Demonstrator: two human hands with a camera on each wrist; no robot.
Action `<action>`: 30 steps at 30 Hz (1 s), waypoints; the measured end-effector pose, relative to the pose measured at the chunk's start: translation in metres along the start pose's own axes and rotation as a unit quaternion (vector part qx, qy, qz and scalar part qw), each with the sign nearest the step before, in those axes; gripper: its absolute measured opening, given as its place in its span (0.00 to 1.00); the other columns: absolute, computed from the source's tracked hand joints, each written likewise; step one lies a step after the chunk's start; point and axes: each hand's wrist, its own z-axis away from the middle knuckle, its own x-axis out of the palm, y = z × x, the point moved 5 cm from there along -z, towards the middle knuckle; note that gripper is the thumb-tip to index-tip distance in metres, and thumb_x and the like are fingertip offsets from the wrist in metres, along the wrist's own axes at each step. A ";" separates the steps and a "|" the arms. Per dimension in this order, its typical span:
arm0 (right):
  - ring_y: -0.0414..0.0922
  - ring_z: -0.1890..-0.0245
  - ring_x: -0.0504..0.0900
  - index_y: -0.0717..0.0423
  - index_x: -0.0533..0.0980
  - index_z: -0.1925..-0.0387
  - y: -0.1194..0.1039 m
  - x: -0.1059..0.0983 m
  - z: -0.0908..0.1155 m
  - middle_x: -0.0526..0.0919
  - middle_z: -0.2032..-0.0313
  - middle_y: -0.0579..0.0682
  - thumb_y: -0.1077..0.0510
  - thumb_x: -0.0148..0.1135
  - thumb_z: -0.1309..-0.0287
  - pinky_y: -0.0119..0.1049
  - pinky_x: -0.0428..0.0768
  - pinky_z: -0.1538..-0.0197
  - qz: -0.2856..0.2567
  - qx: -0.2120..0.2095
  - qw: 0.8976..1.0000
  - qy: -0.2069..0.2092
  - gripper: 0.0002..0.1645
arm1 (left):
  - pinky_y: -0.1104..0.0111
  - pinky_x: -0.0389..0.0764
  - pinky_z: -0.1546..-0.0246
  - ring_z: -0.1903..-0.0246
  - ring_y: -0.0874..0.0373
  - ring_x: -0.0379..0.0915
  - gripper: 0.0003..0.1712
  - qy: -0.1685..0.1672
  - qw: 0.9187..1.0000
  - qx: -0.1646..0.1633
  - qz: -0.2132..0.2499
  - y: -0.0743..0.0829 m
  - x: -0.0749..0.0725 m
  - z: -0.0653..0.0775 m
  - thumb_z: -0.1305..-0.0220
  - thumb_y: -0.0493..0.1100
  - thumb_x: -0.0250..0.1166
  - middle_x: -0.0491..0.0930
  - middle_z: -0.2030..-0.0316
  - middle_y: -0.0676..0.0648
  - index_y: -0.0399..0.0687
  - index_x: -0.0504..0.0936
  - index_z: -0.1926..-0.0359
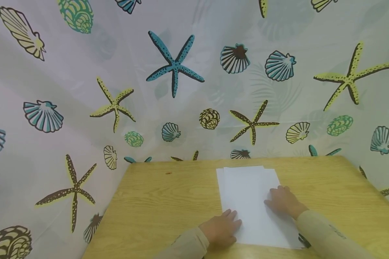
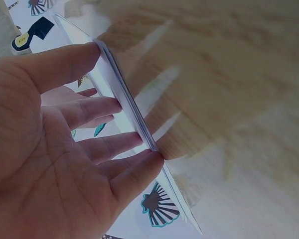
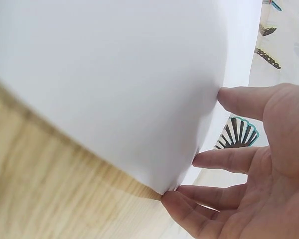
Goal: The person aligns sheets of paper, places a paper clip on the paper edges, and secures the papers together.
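Several white paper sheets (image 1: 251, 205) lie stacked on the table, their far edges not quite lined up. At the near left edge of the stack, my left hand (image 1: 222, 228) touches the paper; in the left wrist view its fingertips and thumb rest along the thin side of the sheets (image 2: 127, 94). My right hand (image 1: 283, 201) is at the right edge, farther from me. Seen from the right wrist, its thumb and fingertips press along the paper's edge (image 3: 139, 99), and the sheet bows slightly there. Neither hand curls round the stack.
A small orange paper clip (image 1: 168, 173) lies on the wooden table (image 1: 155, 201) at the far left. Some dark object (image 1: 304, 240) shows partly beside the right forearm. Behind and at both sides hangs a curtain (image 1: 194, 90) printed with shells and starfish.
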 end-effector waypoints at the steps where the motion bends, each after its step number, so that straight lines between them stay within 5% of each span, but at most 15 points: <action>1: 0.62 0.59 0.73 0.73 0.73 0.55 0.000 0.000 0.000 0.77 0.61 0.64 0.52 0.59 0.41 0.61 0.70 0.50 -0.001 0.001 1.000 0.000 0.25 | 0.64 0.62 0.37 0.32 0.52 0.53 0.29 -0.002 1.000 -0.001 0.002 0.000 0.001 0.000 0.35 0.52 0.57 0.57 0.31 0.47 0.54 0.66 0.34; 30: 0.56 0.65 0.72 0.70 0.74 0.61 -0.011 0.007 -0.007 0.77 0.67 0.59 0.52 0.60 0.42 0.56 0.72 0.55 0.015 -0.029 0.999 0.017 0.22 | 0.64 0.61 0.36 0.32 0.53 0.52 0.30 0.001 1.000 -0.006 0.028 -0.009 0.007 0.011 0.34 0.53 0.57 0.56 0.31 0.48 0.54 0.66 0.34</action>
